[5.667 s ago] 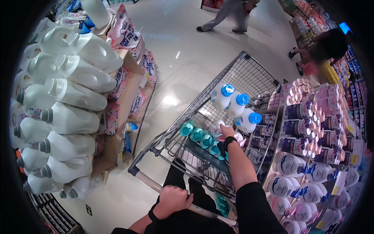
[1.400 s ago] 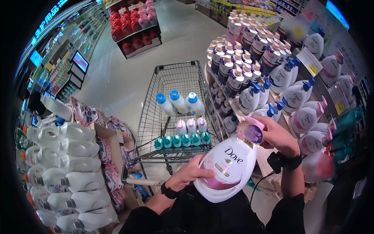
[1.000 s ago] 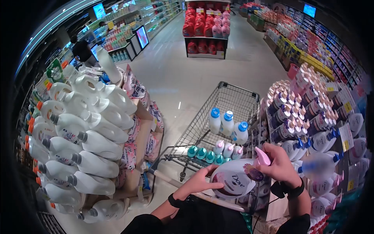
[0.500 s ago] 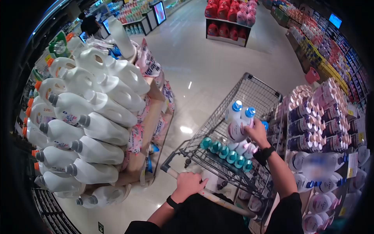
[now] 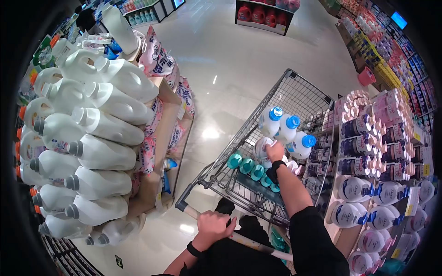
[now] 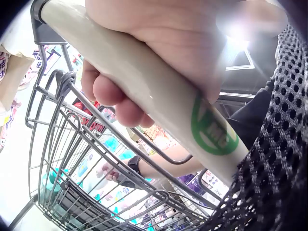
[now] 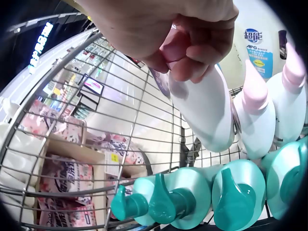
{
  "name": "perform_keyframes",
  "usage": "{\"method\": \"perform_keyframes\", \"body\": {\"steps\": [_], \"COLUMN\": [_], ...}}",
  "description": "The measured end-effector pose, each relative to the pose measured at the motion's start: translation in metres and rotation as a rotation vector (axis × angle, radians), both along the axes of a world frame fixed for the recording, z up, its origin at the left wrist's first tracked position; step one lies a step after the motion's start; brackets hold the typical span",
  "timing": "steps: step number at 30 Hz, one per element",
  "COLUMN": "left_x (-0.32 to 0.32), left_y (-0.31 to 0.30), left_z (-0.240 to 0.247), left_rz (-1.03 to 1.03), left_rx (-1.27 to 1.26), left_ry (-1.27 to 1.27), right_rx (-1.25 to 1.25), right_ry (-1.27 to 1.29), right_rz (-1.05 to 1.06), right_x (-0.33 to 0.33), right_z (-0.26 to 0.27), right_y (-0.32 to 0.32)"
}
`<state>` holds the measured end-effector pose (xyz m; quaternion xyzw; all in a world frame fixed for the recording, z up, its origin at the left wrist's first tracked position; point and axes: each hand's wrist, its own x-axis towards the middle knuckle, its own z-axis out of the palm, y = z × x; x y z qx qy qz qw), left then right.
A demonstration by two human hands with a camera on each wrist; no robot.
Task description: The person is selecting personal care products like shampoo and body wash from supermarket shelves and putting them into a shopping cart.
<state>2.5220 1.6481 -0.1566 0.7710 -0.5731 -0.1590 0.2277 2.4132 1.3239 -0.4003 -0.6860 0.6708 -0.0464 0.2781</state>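
My right hand [image 5: 276, 152] reaches into the shopping cart [image 5: 294, 73] and grips a white pump bottle [image 7: 204, 113] by its pink top. That bottle hangs slightly tilted beside other white bottles with pink pumps [image 7: 255, 103]. A row of teal pump bottles [image 7: 238, 192] stands on the near side of it. Just beyond are three large bottles with blue caps [image 5: 292, 122]. My left hand [image 5: 212, 227] is wrapped round the cart's pale handle [image 6: 159, 91], its fingertips showing underneath in the left wrist view.
To the left, white jugs [image 5: 106, 152] are stacked high beside pink bags [image 5: 159, 55] on a wooden stand. Pump bottles on a display [image 5: 354, 142] crowd the cart's right side. Red bottles [image 5: 258, 14] stand on a shelf ahead, across the shiny floor [image 5: 221, 55].
Earlier both hands held the Dove pump bottle near the body. Then the left hand moved to the cart handle, while the right carried the bottle into the cart and lowered it behind the teal row.
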Motion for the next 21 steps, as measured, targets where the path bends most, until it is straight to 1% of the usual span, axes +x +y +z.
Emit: {"method": "perform_keyframes", "body": {"steps": [2, 5, 7, 8, 10, 12, 13, 16, 17, 18, 19, 20, 21], "left_x": [0.001, -0.001, -0.001, -0.001, 0.000, -0.001, 0.000, -0.001, 0.001, 0.001, 0.000, 0.000, 0.000], "left_y": [0.001, -0.001, -0.001, 0.000, -0.001, 0.002, 0.000, 0.005, 0.001, -0.003, -0.007, -0.008, -0.007], "left_z": [0.004, 0.003, 0.005, 0.006, 0.002, 0.004, 0.006, -0.010, -0.006, 0.004, 0.008, 0.004, -0.003], "left_rz": [-0.010, 0.010, 0.009, 0.010, 0.010, 0.000, 0.003, 0.022, 0.005, 0.033, 0.053, 0.028, 0.050], "left_rx": [-0.030, -0.034, -0.026, -0.021, -0.027, -0.032, -0.023, -0.025, -0.054, -0.011, 0.031, 0.002, -0.005], "left_ry": [-0.029, -0.015, -0.028, -0.030, -0.035, -0.016, -0.052, -0.040, -0.049, -0.052, -0.047, -0.047, -0.056], "right_rx": [0.043, 0.098, 0.125, 0.110, 0.081, 0.248, 0.275, 0.387, 0.436, 0.484, 0.518, 0.551, 0.484], "right_ry": [0.102, 0.106, 0.164, 0.135, 0.150, 0.189, 0.173, 0.139, 0.114, 0.089, 0.076, 0.063, 0.016], "right_rz": [-0.020, -0.007, 0.060, -0.025, -0.015, 0.057, 0.044, -0.037, -0.022, -0.006, 0.033, 0.073, 0.065], "right_x": [0.012, 0.020, 0.021, 0.022, 0.031, 0.030, 0.031, 0.029, 0.023, 0.021, 0.016, 0.012, 0.014], "right_z": [-0.010, -0.032, -0.047, -0.049, -0.054, -0.050, -0.043, -0.033, -0.047, -0.056, -0.033, -0.004, 0.032], "right_y": [0.011, 0.014, 0.018, 0.025, 0.018, 0.015, 0.009, 0.004, 0.002, -0.009, -0.020, -0.028, -0.033]}}
